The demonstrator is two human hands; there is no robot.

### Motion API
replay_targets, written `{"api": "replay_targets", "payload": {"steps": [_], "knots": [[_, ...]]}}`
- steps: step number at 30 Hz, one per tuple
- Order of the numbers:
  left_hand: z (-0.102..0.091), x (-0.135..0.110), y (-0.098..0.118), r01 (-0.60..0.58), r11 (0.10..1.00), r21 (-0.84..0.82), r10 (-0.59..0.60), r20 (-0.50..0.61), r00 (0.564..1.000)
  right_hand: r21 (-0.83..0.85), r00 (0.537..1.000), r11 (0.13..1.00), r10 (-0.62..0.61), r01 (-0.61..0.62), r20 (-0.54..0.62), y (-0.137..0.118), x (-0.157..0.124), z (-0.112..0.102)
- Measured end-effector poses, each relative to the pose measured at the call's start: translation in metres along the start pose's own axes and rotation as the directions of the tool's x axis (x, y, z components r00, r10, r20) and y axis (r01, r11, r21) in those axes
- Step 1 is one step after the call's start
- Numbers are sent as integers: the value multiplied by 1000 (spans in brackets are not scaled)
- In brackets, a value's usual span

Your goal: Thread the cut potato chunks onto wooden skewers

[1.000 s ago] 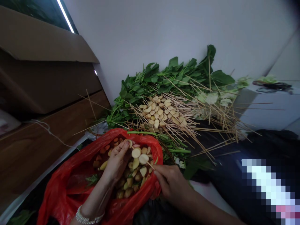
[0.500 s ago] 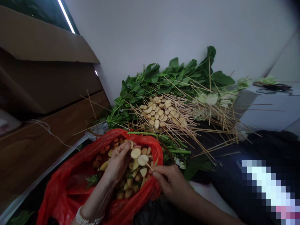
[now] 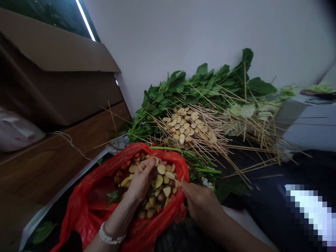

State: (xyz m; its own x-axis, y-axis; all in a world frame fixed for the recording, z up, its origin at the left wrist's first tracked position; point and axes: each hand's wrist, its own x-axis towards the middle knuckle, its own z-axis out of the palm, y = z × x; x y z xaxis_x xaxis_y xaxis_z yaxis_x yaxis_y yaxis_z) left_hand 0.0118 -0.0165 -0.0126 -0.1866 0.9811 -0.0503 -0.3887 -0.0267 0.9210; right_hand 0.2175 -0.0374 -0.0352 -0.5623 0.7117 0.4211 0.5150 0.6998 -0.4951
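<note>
My left hand (image 3: 141,178), with a beaded bracelet at the wrist, is over an open red plastic bag (image 3: 81,196). Its thumb and fingers pinch a pale potato slice (image 3: 156,161). To the right, my right hand (image 3: 201,199) is closed around a thin wooden skewer (image 3: 177,182), mostly hidden by the fingers. On the skewer's visible end sits a potato slice (image 3: 170,175), seen nearly edge-on; another round slice (image 3: 161,169) lies just beyond it, and I cannot tell whether it is threaded. Potato chunks (image 3: 151,203) and orange pieces fill the bag.
Skewered potato slices (image 3: 183,126) are piled behind the bag, against leafy greens (image 3: 199,84) along the wall. Skewered pale leaves (image 3: 246,111) lie right of them, their sticks poking outward. A cardboard box (image 3: 65,91) stands at left, near a white bag (image 3: 18,131).
The view has swung slightly left, so everything sits further right. My right hand has turned the skewer, and its slice now shows its edge instead of its face. My left hand keeps its pinch.
</note>
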Motion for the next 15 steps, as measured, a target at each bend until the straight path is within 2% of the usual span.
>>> {"api": "replay_targets", "payload": {"steps": [2, 4, 7, 10, 12, 15], "knots": [[0, -1, 1, 4, 1000, -4, -4, 29, 1000, 218, 991, 970, 93, -111, 91, -4, 3, -4], [-1, -1, 2, 9, 1000, -13, -8, 49, 999, 330, 986, 933, 114, -148, 119, -7, 5, -8], [-2, -2, 4, 3, 1000, -14, -3, 40, 999, 372, 993, 921, 98, -115, 65, -7, 5, -8], [-4, -3, 2, -42, 997, 57, 39, 46, 998, 378, 996, 921, 92, -94, 22, -6, 4, -6], [-4, -4, 0, -68, 993, 102, 62, 56, 996, 382, 996, 920, 88, -91, 25, -5, 4, -6], [-4, -4, 0, -87, 993, 83, 85, 34, 996, 388, 993, 915, 88, -110, 72, -4, 4, -7]]}}
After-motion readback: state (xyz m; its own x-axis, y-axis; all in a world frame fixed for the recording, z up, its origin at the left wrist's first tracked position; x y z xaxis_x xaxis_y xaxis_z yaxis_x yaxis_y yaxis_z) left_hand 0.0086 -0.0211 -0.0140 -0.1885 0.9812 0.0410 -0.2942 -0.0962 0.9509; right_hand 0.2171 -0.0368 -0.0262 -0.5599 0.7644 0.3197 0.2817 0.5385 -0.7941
